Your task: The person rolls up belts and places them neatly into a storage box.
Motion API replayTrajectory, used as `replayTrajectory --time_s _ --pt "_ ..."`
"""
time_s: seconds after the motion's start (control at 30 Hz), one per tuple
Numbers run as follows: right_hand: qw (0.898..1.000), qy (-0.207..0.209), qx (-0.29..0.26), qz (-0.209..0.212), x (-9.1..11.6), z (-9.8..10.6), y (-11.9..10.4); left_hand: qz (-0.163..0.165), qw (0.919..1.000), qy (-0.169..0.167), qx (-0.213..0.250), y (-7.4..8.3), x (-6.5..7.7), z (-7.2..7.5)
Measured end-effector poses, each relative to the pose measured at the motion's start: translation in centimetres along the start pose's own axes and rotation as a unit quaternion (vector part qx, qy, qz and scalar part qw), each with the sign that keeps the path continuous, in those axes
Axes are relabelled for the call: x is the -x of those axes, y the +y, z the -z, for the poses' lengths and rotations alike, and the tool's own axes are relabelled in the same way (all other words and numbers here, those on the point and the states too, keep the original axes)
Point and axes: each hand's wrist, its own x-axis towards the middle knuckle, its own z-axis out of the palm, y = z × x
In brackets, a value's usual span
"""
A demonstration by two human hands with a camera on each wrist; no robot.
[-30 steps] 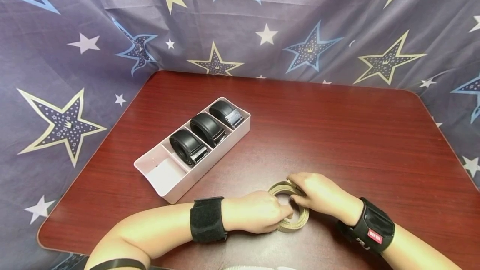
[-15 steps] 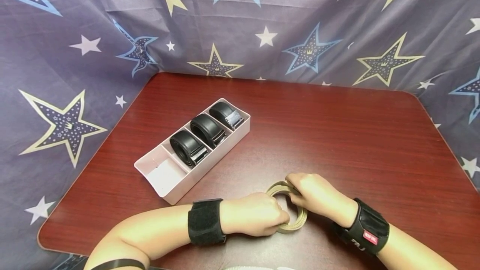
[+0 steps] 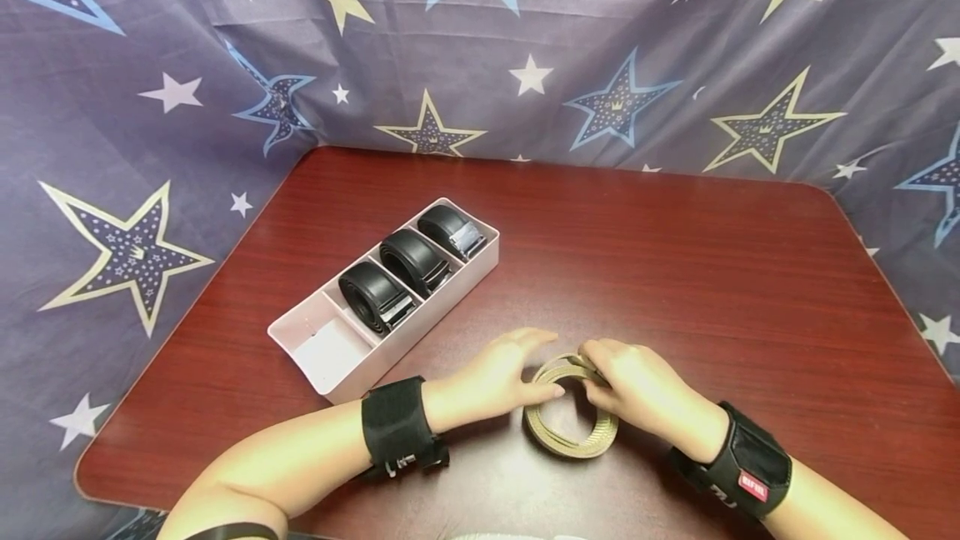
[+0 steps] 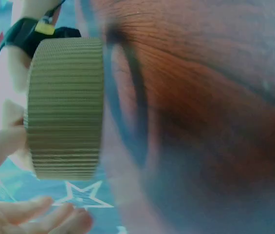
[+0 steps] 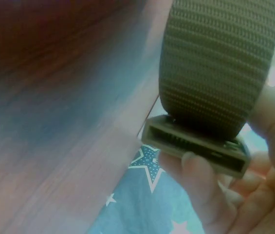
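Observation:
A coiled tan webbing belt (image 3: 558, 440) is held near the front of the table. My right hand (image 3: 645, 386) grips its right side, thumb inside the coil. In the right wrist view, those fingers are at the belt's buckle (image 5: 195, 146), which hangs at the coil's end. My left hand (image 3: 498, 377) is at the coil's left side with fingers spread and thumb stretched across the rim. The left wrist view shows the ribbed outside of the belt (image 4: 66, 107) with the left fingers (image 4: 35, 214) straightened beside it.
A pale pink divided box (image 3: 390, 369) stands left of the hands. Three of its compartments hold rolled black belts (image 3: 367, 290) with metal buckles; the nearest compartment has a white bottom. The reddish wooden table (image 3: 675, 265) meets a star-patterned curtain (image 3: 480, 48) behind.
My left hand has let go of the coil's near side, moved up and left, and spread its fingers. The right hand keeps its grip on the belt.

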Motion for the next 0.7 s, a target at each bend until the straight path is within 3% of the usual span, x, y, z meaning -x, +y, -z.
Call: replayTrajectory --time_s 0.07,0.13,0.27,0.37,0.43,0.63,0.7 --pt "1.0 0.013 0.002 0.001 0.1 0.0 0.0 0.062 0.9964 -0.024 0.052 -0.4 -0.2 -0.1" --pt "1.0 0.023 0.006 0.001 0.3 -0.1 0.1 0.101 0.9887 -0.049 0.099 -0.8 -0.4 -0.2" --pt "1.0 0.027 0.008 -0.002 0.6 -0.1 0.0 0.164 0.9621 -0.097 0.195 -1.4 -0.4 -0.4" --pt "1.0 0.024 0.008 -0.004 0.6 -0.1 -0.1 0.209 0.9357 -0.107 0.263 -1.5 -0.2 -0.6" --pt "1.0 0.02 0.006 -0.008 0.6 0.0 -0.2 0.221 0.926 -0.106 0.287 -1.4 -0.2 -0.6" --pt "1.0 -0.001 -0.009 -0.011 0.6 0.3 -0.7 0.234 0.9154 -0.094 0.314 -1.4 0.2 -0.1" --pt "1.0 0.001 -0.021 -0.004 0.6 0.4 -0.9 0.226 0.922 -0.089 0.301 -1.4 0.5 0.4"
